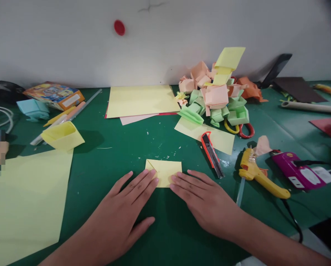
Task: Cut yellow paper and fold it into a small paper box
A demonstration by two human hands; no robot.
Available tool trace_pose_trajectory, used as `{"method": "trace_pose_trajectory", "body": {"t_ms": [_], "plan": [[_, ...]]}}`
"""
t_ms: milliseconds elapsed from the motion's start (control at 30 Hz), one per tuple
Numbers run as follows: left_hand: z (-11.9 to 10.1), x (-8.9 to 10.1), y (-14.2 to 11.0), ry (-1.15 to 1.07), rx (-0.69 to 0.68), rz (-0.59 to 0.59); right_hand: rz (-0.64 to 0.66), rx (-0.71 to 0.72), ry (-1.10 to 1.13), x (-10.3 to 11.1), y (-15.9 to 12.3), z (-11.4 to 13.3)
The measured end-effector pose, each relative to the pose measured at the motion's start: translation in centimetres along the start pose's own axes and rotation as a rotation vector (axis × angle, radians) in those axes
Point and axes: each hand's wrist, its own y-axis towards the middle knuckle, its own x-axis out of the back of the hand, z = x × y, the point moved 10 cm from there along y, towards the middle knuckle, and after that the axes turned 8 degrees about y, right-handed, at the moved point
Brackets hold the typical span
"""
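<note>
wall (pixel 71 48): pale grey, spans full width behind the table
wall mark (pixel 149 6): thin, dark, branching, crack-like, near top
red spot (pixel 119 27): round, on wall, lower left of mark
table (pixel 121 140): green top, back edge at wall, pale flecks mid-surface
light: soft, faint sheen on table's right side
lower right: pale and dark patches (pixel 330 229) past table edge, unclear

Green table (pixel 118 135) — folded paper (pixel 164 173), glue gun (pixel 258 176)
</note>
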Motion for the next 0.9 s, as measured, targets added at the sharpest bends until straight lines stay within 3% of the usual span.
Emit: {"method": "trace_pose_trajectory", "body": {"t_ms": [100,233,333,567,700,900], "plan": [[0.3,-0.2,0.1,0.0,-0.031,0.019,-0.093,-0.083,0.131,0.8,0.3,-1.2],[1.0,-0.3,0.4,-0.005,-0.063,0.017,-0.163,-0.303,0.312,0.9,0.0,-4.0],[1.3,0.0,0.7,-0.025,-0.074,0.002,-0.183,-0.356,0.401,1.1,-0.1,-4.6],[1.5,1.0,1.4,-0.056,-0.096,-0.098,-0.232,-0.223,0.372,1.9,0.1,-3.3],[2.1,0.6,1.9,-0.105,-0.099,-0.117,-0.248,-0.093,0.221,1.9,0.0,-2.1],[2.9,0.2,2.0,-0.144,-0.043,-0.155,-0.261,-0.041,0.137,2.1,0.0,-1.4]]}}
